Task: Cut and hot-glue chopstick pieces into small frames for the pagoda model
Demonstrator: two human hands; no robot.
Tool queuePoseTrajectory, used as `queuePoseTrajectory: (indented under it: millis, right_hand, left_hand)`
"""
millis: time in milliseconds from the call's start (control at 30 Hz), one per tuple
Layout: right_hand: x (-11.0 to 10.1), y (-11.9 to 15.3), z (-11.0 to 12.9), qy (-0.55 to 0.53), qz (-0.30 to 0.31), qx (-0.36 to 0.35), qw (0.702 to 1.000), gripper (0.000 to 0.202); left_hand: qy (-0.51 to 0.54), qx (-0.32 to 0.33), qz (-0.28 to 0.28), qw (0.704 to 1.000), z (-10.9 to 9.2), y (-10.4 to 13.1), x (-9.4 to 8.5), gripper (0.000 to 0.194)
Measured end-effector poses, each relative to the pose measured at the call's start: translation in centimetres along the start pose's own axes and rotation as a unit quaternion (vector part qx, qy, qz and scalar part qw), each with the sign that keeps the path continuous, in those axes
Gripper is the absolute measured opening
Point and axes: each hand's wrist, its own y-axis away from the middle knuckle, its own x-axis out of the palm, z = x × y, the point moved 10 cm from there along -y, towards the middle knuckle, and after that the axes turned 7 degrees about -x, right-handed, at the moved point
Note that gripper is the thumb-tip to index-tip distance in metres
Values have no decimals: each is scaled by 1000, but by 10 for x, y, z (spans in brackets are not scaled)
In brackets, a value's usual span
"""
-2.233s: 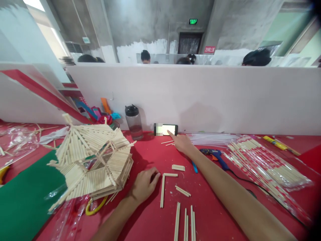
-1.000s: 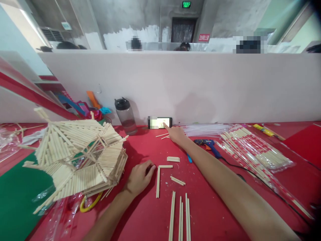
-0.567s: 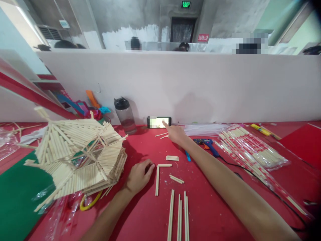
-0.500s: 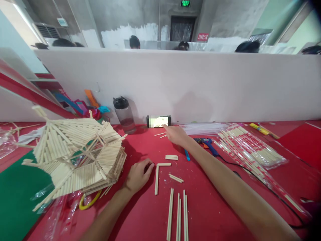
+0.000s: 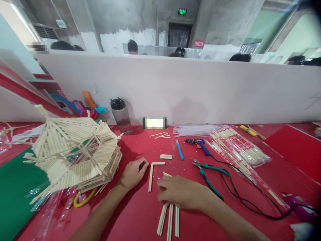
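Observation:
My left hand (image 5: 134,173) rests on the red tabletop with loosely curled fingers, the thumb apart from them, and nothing visible in it. Just right of its fingertips, wooden sticks (image 5: 150,177) form a corner with shorter sticks (image 5: 158,163). My right hand (image 5: 179,192) is bent over the sticks in the middle, fingers curled down at the upper ends of the long wooden sticks (image 5: 170,222). Its palm hides those ends. A short stick (image 5: 167,174) peeks out behind the knuckles. Farther back lies a small row of short sticks (image 5: 166,156).
A stick-built model (image 5: 82,154) stands at left, near a water bottle (image 5: 121,117). A phone (image 5: 154,123) leans on the white partition (image 5: 213,87). At right lie a blue pen (image 5: 179,149), glue gun (image 5: 198,143), cutting pliers (image 5: 209,174), black cord (image 5: 233,190) and bagged sticks (image 5: 240,147).
My right hand has come back from the phone to the sticks near me, uncovering the pliers and the blue pen. The left long sticks lean more. My left hand stays put.

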Motion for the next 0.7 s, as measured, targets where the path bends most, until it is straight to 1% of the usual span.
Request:
queuePoseTrajectory:
  millis: [100,233,400,533,700]
  right_hand:
    - [-1,5,3,-17,-14,-13,1000,9]
    - [1,13,1,-52,-15,-1,999,18]
    - [4,15,4,-46,-8,12,999,11]
    - [1,11,7,-30,-4,14,999,11]
    - [4,14,4,-51,-6,13,999,9]
  left_hand:
    - [5,3,-2,1000,0,0,0,24]
    - [7,4,-7,1000,2,1,0,23]
    - [15,7,-11,1000,1,1,-1,23]
    - [22,10,-11,1000,1,2,-1,24]
    - [20,11,-12,1000,1,2,-1,24]
